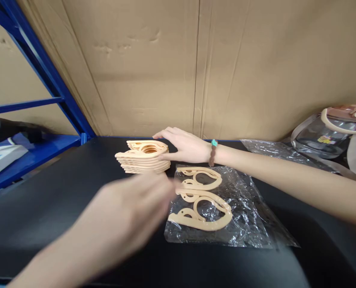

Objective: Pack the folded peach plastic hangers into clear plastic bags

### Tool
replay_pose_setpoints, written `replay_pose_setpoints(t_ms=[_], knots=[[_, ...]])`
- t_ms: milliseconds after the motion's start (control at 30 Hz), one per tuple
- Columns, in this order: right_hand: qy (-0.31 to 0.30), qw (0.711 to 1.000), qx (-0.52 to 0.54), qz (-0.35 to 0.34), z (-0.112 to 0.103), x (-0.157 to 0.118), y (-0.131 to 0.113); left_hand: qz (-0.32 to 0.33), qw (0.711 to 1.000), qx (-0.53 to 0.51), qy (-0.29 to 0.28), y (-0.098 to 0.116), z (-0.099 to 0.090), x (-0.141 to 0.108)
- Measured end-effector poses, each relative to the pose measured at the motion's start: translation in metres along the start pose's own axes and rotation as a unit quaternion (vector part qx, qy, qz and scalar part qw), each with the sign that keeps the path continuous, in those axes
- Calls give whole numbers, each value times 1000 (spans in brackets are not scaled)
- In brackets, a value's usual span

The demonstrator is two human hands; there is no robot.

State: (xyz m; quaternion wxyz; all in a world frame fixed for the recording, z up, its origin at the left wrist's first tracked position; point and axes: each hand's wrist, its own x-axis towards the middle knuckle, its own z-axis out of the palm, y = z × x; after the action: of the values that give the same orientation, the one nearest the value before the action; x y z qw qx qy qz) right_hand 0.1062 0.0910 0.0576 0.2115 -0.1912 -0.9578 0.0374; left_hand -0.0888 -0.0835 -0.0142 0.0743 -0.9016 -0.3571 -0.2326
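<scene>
A stack of beige folding hangers (144, 156) stands on the black tabletop. My right hand (185, 146) is at the stack's right end with fingers spread, the thumb by its near side and the other fingers beyond it. In front of that arm lies a clear plastic bag (246, 224) holding folded beige hangers (213, 224), side by side in two ring-shaped sets. My left hand (136, 208) is in front of the stack, by the bag's left edge. Motion smears its curled fingers, so I cannot tell whether they hold anything.
Blue metal shelving (36, 60) stands at the left, with a white box (4, 160) on a lower shelf. Cardboard (148, 72) forms the back wall. At the right are a clear bottle (324, 136) with a strap and another piece of clear plastic (267, 148).
</scene>
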Motion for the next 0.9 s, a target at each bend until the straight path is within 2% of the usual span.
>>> replay_pose_setpoints(t_ms=[33,67,100,167,267,300,333,433,500,600,700,767,800,833,900], knots=[[6,1000,18,10,4,7,3,-16,999,31,6,-10,-17,29],[8,999,38,20,6,13,5,-71,994,75,18,-21,-33,54],[12,998,56,29,8,16,7,-120,986,105,56,-34,-46,74],[16,996,79,39,9,17,8,-199,973,92,68,-64,-65,97],[13,996,84,40,8,8,11,-315,941,93,82,-115,-82,98],[10,996,85,40,8,4,12,-352,930,64,81,-131,-85,95],[6,995,86,41,9,-1,14,-393,913,26,106,-146,-88,92],[0,994,94,50,12,-14,22,-407,902,-10,145,-178,-90,94],[-3,993,100,64,14,-23,27,-390,908,-23,150,-185,-87,105],[-11,990,104,97,15,-39,31,-355,929,-78,77,-177,-83,125],[-21,986,104,128,10,-60,30,-315,932,-147,-105,-161,-86,134],[-31,983,105,146,4,-76,27,-290,915,-163,-229,-152,-89,132],[-35,982,104,154,0,-84,24,-280,907,-158,-273,-150,-90,130],[-40,980,102,164,-4,-92,22,-272,902,-147,-301,-149,-90,128],[-44,978,94,183,-12,-108,17,-256,907,-113,-315,-148,-88,124]])
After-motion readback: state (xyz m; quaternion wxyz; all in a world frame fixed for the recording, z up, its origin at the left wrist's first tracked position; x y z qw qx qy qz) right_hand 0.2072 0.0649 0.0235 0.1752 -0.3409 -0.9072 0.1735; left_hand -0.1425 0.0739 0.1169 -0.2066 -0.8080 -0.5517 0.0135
